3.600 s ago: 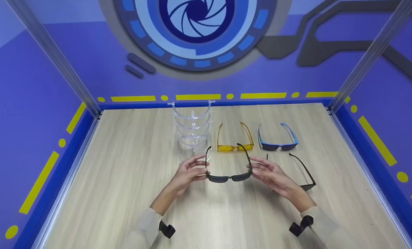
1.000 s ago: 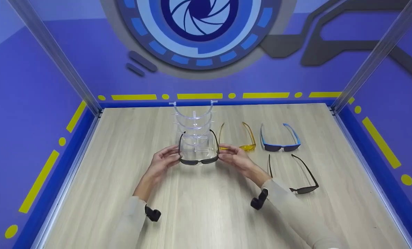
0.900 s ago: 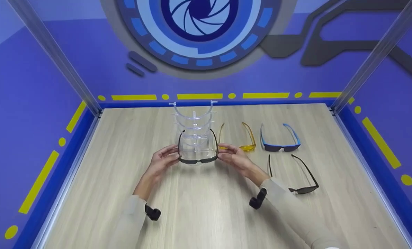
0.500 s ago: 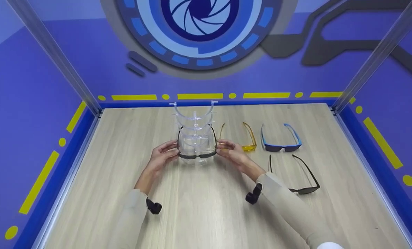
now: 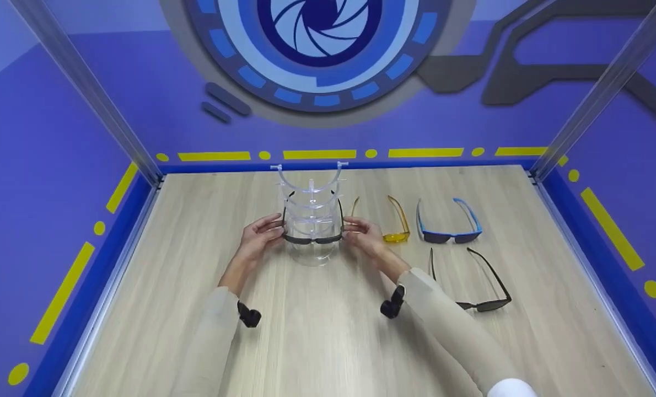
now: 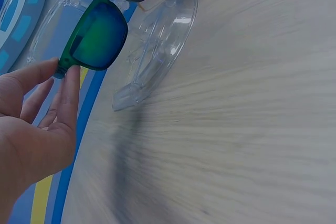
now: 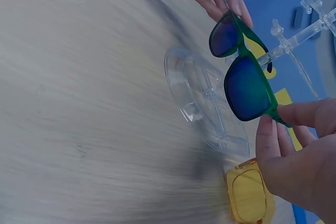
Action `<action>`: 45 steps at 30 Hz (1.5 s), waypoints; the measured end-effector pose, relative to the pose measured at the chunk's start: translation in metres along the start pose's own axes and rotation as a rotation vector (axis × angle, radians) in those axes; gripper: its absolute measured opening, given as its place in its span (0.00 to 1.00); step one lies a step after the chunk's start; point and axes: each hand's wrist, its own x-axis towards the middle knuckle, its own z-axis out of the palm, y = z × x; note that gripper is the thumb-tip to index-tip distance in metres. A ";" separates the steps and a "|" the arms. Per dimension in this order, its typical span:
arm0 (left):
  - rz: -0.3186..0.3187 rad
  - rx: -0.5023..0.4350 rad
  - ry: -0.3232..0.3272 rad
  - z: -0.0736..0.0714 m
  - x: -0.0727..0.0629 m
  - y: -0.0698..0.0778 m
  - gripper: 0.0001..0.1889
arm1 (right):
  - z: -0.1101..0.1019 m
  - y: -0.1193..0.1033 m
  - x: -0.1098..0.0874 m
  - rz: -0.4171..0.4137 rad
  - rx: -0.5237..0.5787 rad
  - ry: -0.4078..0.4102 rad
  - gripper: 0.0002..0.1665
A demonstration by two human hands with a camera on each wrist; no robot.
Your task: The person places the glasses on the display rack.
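A pair of green-framed sunglasses (image 5: 300,240), dark in the head view, is held level with its temples pointing away. In both wrist views its mirrored lenses (image 6: 100,35) show blue-green. My left hand (image 5: 255,241) pinches the left hinge corner between thumb and fingers. At the opposite corner my right hand (image 7: 302,150) does the same. A clear plastic eyewear display stand (image 5: 311,190) rises between the temples, its curved arms stacked one above another. The frame front is above the stand's rounded base (image 6: 189,17), and the temples pass either side of the lower arms.
Yellow glasses (image 5: 396,237) lie right of the stand, partly behind my right hand. Blue-framed sunglasses (image 5: 452,237) sit farther right. Black sunglasses (image 5: 493,304) lie nearer, overlapped by my right sleeve. Blue-purple walls (image 5: 140,110) enclose the wooden table (image 5: 195,209).
Both hands first carried the sunglasses left from beside the stand to in front of it. Over the last second they moved farther back, temples sliding along the stand's sides.
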 end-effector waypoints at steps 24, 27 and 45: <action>0.031 0.036 0.017 0.001 0.007 -0.008 0.22 | 0.012 0.003 0.007 -0.061 -0.113 0.102 0.27; 0.032 0.050 0.024 0.001 0.008 -0.008 0.22 | 0.012 0.005 0.007 -0.062 -0.116 0.106 0.26; -0.030 0.131 0.011 -0.019 -0.009 -0.004 0.25 | -0.009 -0.005 -0.008 0.022 -0.053 0.001 0.28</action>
